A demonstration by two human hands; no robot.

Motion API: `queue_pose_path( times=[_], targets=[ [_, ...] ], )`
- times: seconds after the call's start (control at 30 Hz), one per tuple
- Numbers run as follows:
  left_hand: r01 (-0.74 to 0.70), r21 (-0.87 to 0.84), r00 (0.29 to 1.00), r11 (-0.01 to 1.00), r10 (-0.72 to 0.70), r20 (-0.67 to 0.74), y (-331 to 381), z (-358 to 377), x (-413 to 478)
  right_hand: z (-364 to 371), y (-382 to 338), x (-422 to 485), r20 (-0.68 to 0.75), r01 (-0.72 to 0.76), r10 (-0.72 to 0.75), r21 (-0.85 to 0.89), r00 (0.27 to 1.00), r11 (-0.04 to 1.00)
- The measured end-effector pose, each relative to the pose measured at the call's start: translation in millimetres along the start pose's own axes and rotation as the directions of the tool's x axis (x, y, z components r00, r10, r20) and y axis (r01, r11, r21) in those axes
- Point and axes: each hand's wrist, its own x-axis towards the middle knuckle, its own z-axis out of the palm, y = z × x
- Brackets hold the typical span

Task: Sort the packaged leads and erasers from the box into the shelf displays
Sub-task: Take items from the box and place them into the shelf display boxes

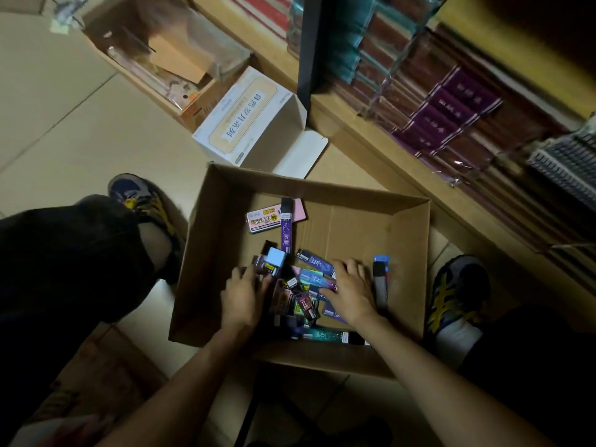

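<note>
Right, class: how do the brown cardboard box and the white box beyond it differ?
The brown box is plain and larger; the white box carries printed text. The brown box sits open-top, holding packs; the white box has a side flap open. Both rest on the floor.

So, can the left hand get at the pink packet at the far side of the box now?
Probably yes. The left hand is inside the open box, and nothing tall stands between it and the pink packet; only a purple lead pack lies across its right part.
</note>
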Motion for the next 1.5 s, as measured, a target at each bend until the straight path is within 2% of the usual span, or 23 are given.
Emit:
queue_pose_path(
  times=[0.1, 0.17, 0.23, 0.4, 0.57, 0.63, 0.73, 0.87, 0.97, 1.03, 1.2, 1.37, 1.5],
  targets=[
    [-0.009, -0.094, 1.0, 0.996, 0.012, 0.024, -0.6, 2.3, 4.7, 1.7, 1.0, 0.6, 0.003, -0.042, 0.042, -0.003, 0.999, 0.999],
    [0.056, -0.224, 0.998, 0.973, -0.048, 0.041, 0.3, 5.4, 5.7, 1.8, 1.0, 3.0, 0.003, -0.083, 0.083, 0.034, 0.997, 0.996],
    [0.102, -0.281, 0.995, 0.954, -0.096, 0.036, 2.0, 9.8, 6.9, 1.5, 0.9, 6.1, -0.005, -0.126, 0.127, 0.083, 0.992, 0.989],
    [0.09, -0.058, 0.995, 0.994, -0.092, -0.038, 8.9, 23.0, 13.2, 0.9, -2.0, 10.6, 0.039, -0.195, 0.192, 0.158, 0.981, 0.968],
    [0.118, -0.102, 0.992, 0.988, -0.122, -0.028, 5.0, 21.6, 22.1, -0.5, -6.8, 7.3, 0.063, -0.246, 0.237, 0.285, 0.969, 0.927],
    [0.136, -0.165, 0.99, 0.977, -0.14, -0.011, 3.1, 18.6, 23.8, -3.0, -7.6, 4.1, 0.113, -0.293, 0.271, 0.406, 0.956, 0.866],
    [0.13, -0.327, 0.991, 0.936, -0.128, 0.028, 5.2, 14.4, 18.9, -13.6, -9.2, -3.1, 0.19, -0.345, 0.292, 0.631, 0.937, 0.695],
    [-0.001, -0.57, 1.0, 0.821, -0.002, -0.004, 23.6, 5.0, 4.7, -42.6, -13.2, -12.8, 0.156, -0.274, 0.259, 0.808, 0.953, 0.521],
    [0.078, -0.754, 0.99, 0.653, 0.037, 0.135, 52.7, -3.1, -0.7, -72.6, -20.8, -20.7, 0.134, -0.214, 0.208, 0.873, 0.969, 0.438],
    [0.108, -0.828, 0.984, 0.551, 0.06, 0.168, 73.5, -9.5, -4.9, -93.4, -26.5, -26.8, 0.126, -0.18, 0.156, 0.891, 0.98, 0.416],
    [-0.045, -0.895, 0.964, 0.444, 0.256, 0.078, 115.3, -36.4, -23.8, -138.1, -42.7, -50.5, 0.043, -0.048, 0.023, 0.936, 0.999, 0.349],
    [-0.104, -0.941, 0.945, 0.323, 0.326, 0.007, 145.2, -66.3, -42.6, -178.2, -55.7, -80.0, -0.073, 0.093, -0.069, 0.93, 0.995, 0.356],
    [-0.162, -0.93, 0.931, 0.33, 0.362, -0.034, 174.2, -99.5, -60.1, -211.6, -59.5, -102.9, -0.141, 0.176, -0.121, 0.918, 0.983, 0.356]
  ],
)
